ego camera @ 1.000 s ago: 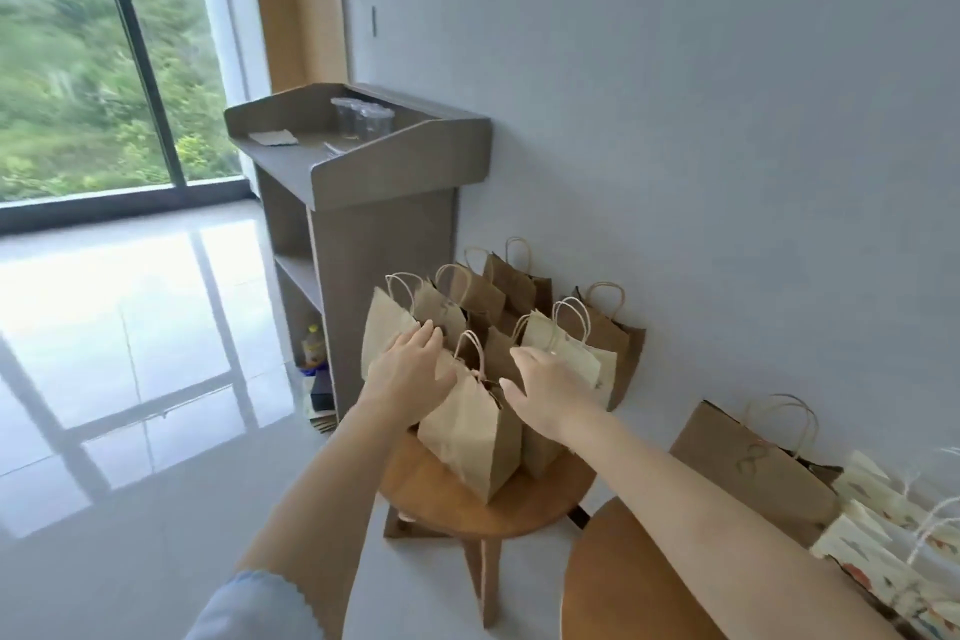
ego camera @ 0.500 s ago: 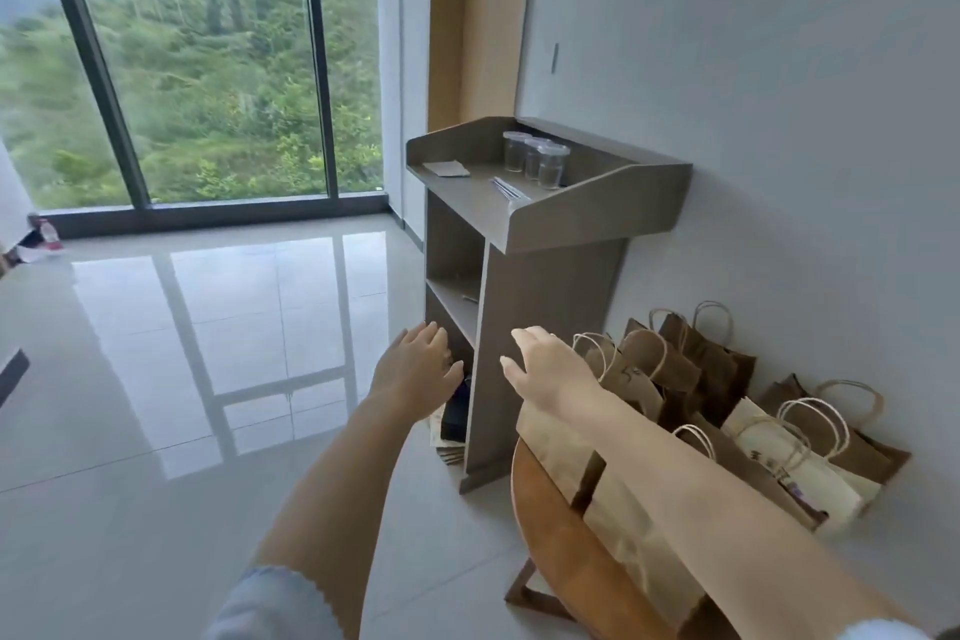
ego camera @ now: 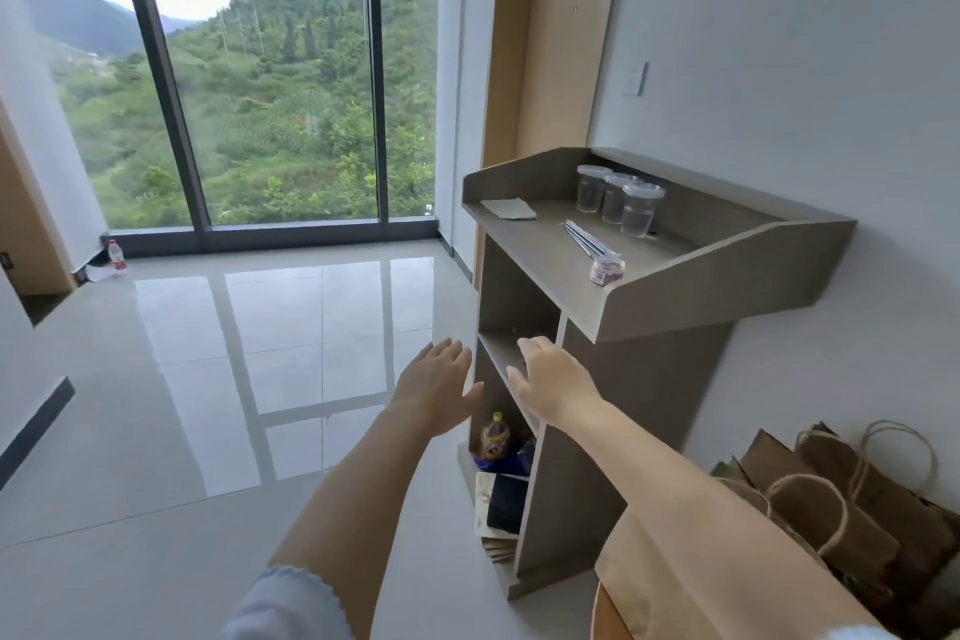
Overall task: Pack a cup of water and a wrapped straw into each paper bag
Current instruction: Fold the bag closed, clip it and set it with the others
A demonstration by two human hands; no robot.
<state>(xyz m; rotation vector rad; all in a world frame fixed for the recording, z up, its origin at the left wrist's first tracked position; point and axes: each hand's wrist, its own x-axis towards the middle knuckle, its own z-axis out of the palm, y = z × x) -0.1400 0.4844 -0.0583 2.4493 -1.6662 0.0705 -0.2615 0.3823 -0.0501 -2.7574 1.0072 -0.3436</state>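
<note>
Both hands are held out empty with loose, spread fingers, the left hand (ego camera: 435,389) just beside the right hand (ego camera: 551,382). Above and beyond the right hand, three lidded cups (ego camera: 616,199) stand on the grey stand (ego camera: 691,286), what look like wrapped straws (ego camera: 586,240) lying beside them. Brown paper bags (ego camera: 831,509) sit below the right forearm.

A tall dark-framed window (ego camera: 270,83) looks out on green wooded hills. Below it a clear plastic bottle with a red label (ego camera: 116,257) stands on the glossy pale tiled floor (ego camera: 182,379). On the grey wooden counter (ego camera: 545,244) lie a flat grey card (ego camera: 508,208) and a small round jar (ego camera: 606,270). In its bottom compartment stands a yellow-capped bottle (ego camera: 495,437). A white wall switch (ego camera: 636,79) sits on the pale wall.
</note>
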